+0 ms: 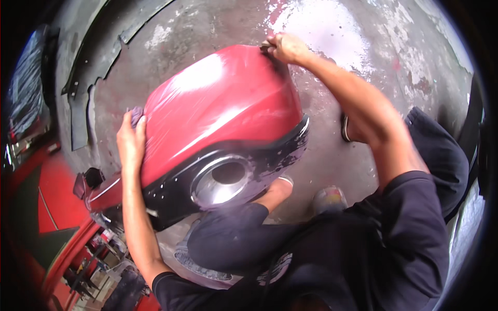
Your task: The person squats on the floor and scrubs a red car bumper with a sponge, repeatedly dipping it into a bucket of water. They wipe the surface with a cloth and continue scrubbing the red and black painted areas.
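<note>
At mid-frame your bumper (207,98) looks smooth and glossy — its ring (215,193) shiny like metal; your shirt (332,259) is matt cloth, the floor (207,31) rough concrete, the upper-left sheet (26,83) crinkled plastic.

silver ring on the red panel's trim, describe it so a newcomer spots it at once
Start at the big glossy red panel in mid-view. Follow it down to the black trim along its lower side. Set in that trim is the silver ring, its round, metallic shine unlike the dark surface around it.

scuffed grey floor (332,160) | dark strip (79,127), upper left | plastic sheeting (26,88) | red panel (59,194)
</note>
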Motion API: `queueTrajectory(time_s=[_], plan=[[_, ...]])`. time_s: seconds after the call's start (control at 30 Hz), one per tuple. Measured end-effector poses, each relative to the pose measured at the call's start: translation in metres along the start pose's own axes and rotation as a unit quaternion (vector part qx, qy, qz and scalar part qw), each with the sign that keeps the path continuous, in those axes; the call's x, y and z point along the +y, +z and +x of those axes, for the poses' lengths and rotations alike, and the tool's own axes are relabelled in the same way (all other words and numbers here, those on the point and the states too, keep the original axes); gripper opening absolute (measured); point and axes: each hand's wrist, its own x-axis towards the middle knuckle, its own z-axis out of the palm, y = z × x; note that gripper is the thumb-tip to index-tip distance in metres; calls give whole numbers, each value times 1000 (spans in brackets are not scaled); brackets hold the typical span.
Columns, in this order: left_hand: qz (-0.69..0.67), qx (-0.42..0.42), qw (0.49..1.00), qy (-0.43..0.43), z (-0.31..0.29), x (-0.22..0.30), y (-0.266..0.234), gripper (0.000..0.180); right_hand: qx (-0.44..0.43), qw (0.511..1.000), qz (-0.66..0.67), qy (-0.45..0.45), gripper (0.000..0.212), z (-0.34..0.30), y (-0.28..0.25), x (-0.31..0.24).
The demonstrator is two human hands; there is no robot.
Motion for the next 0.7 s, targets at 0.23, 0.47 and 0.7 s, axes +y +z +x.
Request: queueTrajectory(time_s=[0.23,0.47,0.7], plan=[[199,-3,980,-7,-39,35,34,54,-196,961,-31,-195,37,-109,-164,-38],[237,-57,969,27,15,156,148,55,-177,907,-63,-376,52,-283,-243,-82],[77,-115,965,224,38,307,284,38,-132,912,-158,-355,54,-295,-256,-78]])
